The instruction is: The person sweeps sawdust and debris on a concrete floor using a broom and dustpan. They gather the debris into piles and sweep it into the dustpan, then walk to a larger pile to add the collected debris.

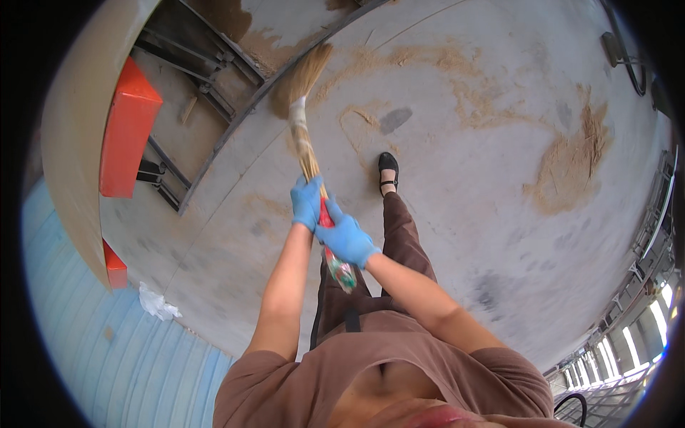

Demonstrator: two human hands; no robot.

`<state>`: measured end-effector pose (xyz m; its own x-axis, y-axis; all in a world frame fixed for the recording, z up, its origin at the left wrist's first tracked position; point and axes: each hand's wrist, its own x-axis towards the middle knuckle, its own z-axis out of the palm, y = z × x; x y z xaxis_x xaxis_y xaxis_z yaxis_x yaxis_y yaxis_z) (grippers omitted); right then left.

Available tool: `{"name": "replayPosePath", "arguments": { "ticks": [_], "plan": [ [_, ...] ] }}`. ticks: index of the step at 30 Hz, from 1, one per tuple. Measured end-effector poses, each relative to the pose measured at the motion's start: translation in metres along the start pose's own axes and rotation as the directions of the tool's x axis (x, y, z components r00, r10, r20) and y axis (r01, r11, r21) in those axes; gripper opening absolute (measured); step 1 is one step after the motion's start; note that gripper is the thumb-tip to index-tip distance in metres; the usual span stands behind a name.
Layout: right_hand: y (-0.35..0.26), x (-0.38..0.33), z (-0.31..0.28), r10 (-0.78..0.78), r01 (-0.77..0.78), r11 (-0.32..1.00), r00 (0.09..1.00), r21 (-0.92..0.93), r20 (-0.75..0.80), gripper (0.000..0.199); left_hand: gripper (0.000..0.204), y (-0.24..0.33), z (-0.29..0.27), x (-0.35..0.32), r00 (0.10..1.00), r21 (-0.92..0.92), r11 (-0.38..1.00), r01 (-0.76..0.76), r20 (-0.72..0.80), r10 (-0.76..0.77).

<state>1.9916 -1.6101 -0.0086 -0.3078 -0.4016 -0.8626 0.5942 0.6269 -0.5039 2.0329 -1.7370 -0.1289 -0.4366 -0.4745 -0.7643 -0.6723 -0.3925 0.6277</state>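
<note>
Both my hands, in blue gloves, are wrapped round the handle of a straw broom (307, 146). My left hand (307, 202) grips it higher up, nearer the bristles. Just below, my right hand (347, 235) closes on the red-wrapped part of the handle, whose green-tipped end sticks out toward my body. White wrapping binds the broom below its bristles. The bristle end points away from me and lies by a dark metal edge (275, 78) in the floor. Brown dust (421, 58) is spread over the grey floor near the bristles.
Beyond the metal edge at far left is a recess with dark metal bars (214, 93). Red blocks (130, 135) and a large beige panel (78, 128) stand at left. White crumpled plastic (158, 302) lies by the blue corrugated wall (128, 357). A wider dust patch (571, 160) is at right.
</note>
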Motion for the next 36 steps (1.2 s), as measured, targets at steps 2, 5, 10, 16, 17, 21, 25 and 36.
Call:
{"name": "replayPosePath", "arguments": {
  "ticks": [2, 5, 10, 16, 17, 21, 25, 36],
  "plan": [
    [0.005, -0.028, -0.002, -0.025, 0.023, 0.999, 0.999, 0.046, 0.043, 0.075, 0.027, 0.008, 0.003, -0.031, 0.999, -0.07, 0.996, 0.051, 0.006, -0.051],
    [0.005, -0.048, 0.009, -0.014, 0.005, 0.996, 0.996, 0.091, 0.089, 0.077, 0.02, 0.019, -0.002, -0.061, 0.972, -0.2, 0.953, 0.228, -0.01, -0.234],
    [-0.013, -0.005, 0.04, 0.016, -0.032, 0.994, 0.988, 0.103, 0.155, 0.075, 0.02, 0.01, -0.05, -0.016, 0.984, -0.167, 0.971, 0.169, -0.032, -0.177],
    [-0.018, 0.001, 0.037, 0.059, -0.05, 0.998, 0.969, -0.042, 0.241, 0.069, 0.026, -0.043, -0.074, -0.014, 0.935, -0.175, 0.934, 0.312, -0.12, -0.335],
    [-0.011, -0.02, 0.036, 0.093, -0.068, 0.991, 0.967, -0.112, 0.239, 0.068, 0.026, -0.05, -0.071, -0.037, 0.959, -0.197, 0.949, 0.246, -0.092, -0.267],
    [0.014, -0.081, 0.049, 0.095, -0.028, 0.977, 0.945, -0.211, 0.314, 0.08, 0.036, -0.049, -0.072, -0.125, 0.922, -0.38, 0.871, 0.311, -0.103, -0.374],
    [0.023, -0.081, 0.072, 0.051, 0.084, 0.952, 0.907, -0.296, 0.419, 0.075, 0.038, -0.047, -0.093, -0.142, 0.903, -0.438, 0.854, 0.281, -0.181, -0.39],
    [0.0, 0.087, 0.115, 0.084, 0.114, 0.828, 0.943, -0.549, 0.322, 0.053, 0.037, -0.141, -0.139, 0.053, 0.881, -0.591, 0.753, 0.289, -0.144, -0.451]
  ]
}}
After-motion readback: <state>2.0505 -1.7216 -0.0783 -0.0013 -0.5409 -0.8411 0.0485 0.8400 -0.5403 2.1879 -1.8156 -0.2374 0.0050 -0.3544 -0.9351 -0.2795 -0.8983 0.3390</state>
